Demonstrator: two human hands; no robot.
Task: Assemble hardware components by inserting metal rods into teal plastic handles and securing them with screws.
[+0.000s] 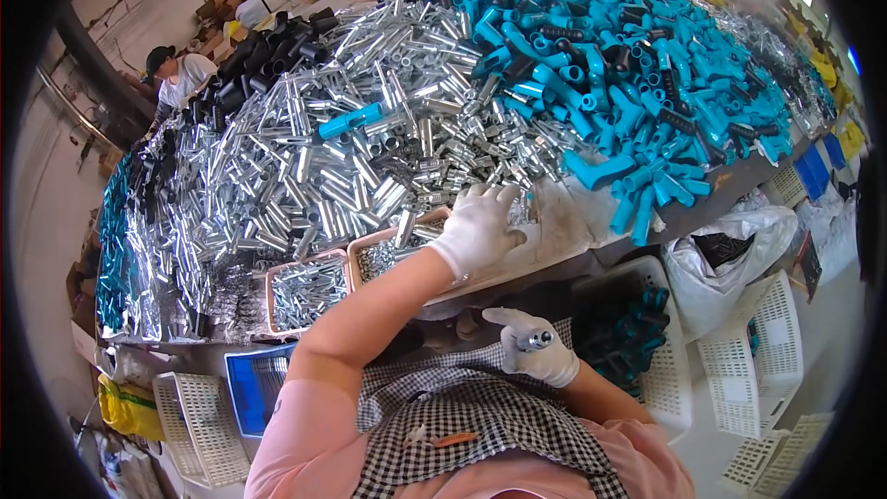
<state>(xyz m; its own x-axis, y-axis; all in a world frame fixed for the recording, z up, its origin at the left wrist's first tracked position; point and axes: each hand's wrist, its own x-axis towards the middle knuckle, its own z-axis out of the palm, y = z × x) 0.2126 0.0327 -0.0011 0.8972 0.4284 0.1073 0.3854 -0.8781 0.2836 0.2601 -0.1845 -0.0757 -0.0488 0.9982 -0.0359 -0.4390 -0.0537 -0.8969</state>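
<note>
My left hand (478,226), in a white glove, reaches over the table's front edge with its fingers stretched out. It lies by a heap of small metal fittings (471,150) and a tray of small parts (407,233), part of which it hides. Close to my body, my right hand (545,360), also gloved, is closed on a silver metal tube (535,340) seen nearly end-on. Its forefinger points to the left. Beyond my left hand, shiny metal tubes (323,176) are piled high, with one teal tube (350,120) among them.
Teal angled tubes (591,74) form a big heap at the right. A tray of screws (309,296) stands at the near edge. Below are a crate (670,379) with dark and teal parts, a white sack (730,263) and white baskets (189,430). Other people work across the table.
</note>
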